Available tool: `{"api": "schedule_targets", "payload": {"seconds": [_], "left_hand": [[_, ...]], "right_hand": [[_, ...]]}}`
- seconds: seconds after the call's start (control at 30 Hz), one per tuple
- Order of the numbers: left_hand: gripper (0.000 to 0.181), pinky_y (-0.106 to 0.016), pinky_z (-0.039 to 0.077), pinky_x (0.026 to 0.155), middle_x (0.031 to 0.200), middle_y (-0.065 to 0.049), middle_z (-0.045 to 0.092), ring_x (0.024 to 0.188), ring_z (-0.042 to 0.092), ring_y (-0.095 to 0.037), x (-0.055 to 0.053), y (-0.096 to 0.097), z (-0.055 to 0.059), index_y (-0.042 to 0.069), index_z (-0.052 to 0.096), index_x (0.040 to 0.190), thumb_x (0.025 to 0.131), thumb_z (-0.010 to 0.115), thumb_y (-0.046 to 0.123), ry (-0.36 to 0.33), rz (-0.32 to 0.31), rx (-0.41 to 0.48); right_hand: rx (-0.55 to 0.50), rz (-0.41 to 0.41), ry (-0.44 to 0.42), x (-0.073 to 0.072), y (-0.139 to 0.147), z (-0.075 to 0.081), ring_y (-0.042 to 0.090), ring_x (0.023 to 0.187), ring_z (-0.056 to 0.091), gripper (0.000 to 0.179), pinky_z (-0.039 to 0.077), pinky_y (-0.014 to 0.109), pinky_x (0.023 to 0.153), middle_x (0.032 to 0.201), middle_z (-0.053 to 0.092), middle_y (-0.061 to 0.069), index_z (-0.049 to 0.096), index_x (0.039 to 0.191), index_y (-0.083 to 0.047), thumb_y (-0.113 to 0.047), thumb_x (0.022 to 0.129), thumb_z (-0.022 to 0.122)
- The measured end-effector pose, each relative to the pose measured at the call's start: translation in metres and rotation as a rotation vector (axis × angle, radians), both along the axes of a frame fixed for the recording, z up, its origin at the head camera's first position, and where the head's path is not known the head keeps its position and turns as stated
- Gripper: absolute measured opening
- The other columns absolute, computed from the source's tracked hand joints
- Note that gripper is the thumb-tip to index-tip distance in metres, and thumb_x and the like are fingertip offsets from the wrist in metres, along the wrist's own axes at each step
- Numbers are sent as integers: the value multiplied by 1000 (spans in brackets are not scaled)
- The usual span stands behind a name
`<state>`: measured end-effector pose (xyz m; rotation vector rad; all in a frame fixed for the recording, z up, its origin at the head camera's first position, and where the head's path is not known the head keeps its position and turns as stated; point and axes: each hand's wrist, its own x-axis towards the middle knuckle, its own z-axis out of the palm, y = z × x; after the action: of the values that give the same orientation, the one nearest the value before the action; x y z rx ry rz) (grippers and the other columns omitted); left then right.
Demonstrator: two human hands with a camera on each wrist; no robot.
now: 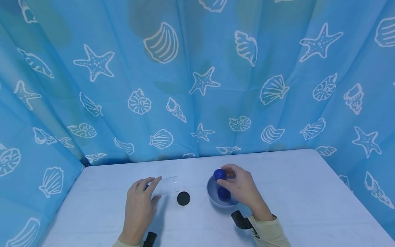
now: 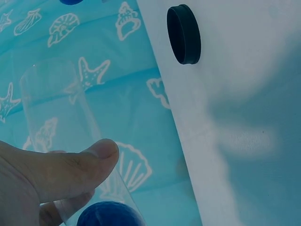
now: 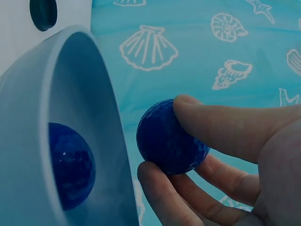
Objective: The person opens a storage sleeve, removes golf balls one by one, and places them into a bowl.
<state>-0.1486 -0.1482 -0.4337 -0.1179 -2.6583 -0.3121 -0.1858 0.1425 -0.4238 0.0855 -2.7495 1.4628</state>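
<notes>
My left hand (image 1: 140, 205) grips a clear plastic tube (image 1: 166, 185), tilted with its mouth toward the right. Inside the tube's bottom end sits a blue golf ball (image 2: 110, 215), seen in the left wrist view. Above the bowl, my right hand (image 1: 242, 185) pinches another dimpled blue golf ball (image 3: 167, 137) between thumb and fingers. The grey-blue bowl (image 1: 223, 206) holds a further blue golf ball (image 1: 223, 193). A round black lid (image 1: 183, 198) lies on the table between the tube and the bowl.
A white-covered table (image 1: 197, 226) carries everything. Behind it and at both sides hangs a blue curtain (image 1: 197, 109) with white shell and starfish prints. Black wrist straps show at both wrists.
</notes>
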Motion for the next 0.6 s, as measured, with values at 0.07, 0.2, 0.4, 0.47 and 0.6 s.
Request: {"api": "schedule_targets", "payload": {"seconds": [0.07, 0.2, 0.4, 0.47, 0.6], "left_hand": [[62, -58, 45, 102, 121, -16, 67, 116, 57, -38, 0, -1, 0, 12, 69, 127, 70, 92, 5, -3, 3, 3], [63, -58, 45, 102, 122, -16, 67, 117, 57, -38, 0, -1, 0, 12, 69, 128, 70, 92, 6, -4, 0, 4], [63, -58, 45, 102, 121, -15, 67, 117, 57, -37, 1, -1, 1, 12, 69, 128, 70, 92, 6, -4, 1, 1], [63, -58, 45, 102, 121, -15, 67, 117, 57, -37, 1, -1, 1, 12, 69, 127, 70, 92, 6, -3, -1, 3], [63, -57, 45, 102, 121, -15, 67, 117, 56, -37, 1, -1, 2, 11, 69, 127, 69, 92, 5, 6, -11, 8]], "right_hand": [[11, -3, -2, -1, 0, -1, 29, 110, 67, 44, 58, 41, 89, 121, 66, 14, 62, 129, -5, -16, 89, 77], [51, -11, 1, -1, -1, -2, 29, 107, 68, 43, 58, 42, 88, 121, 66, 15, 62, 128, -4, -14, 89, 77], [136, -16, 8, 0, -4, -3, 29, 106, 68, 44, 59, 44, 87, 126, 64, 16, 62, 129, -4, -15, 89, 78], [162, -17, 9, 0, -4, -3, 28, 106, 68, 44, 58, 44, 88, 126, 64, 15, 62, 128, -4, -16, 89, 78], [188, -15, 12, 0, -6, -5, 26, 105, 67, 43, 58, 44, 88, 124, 65, 14, 63, 128, -4, -16, 89, 78]]}}
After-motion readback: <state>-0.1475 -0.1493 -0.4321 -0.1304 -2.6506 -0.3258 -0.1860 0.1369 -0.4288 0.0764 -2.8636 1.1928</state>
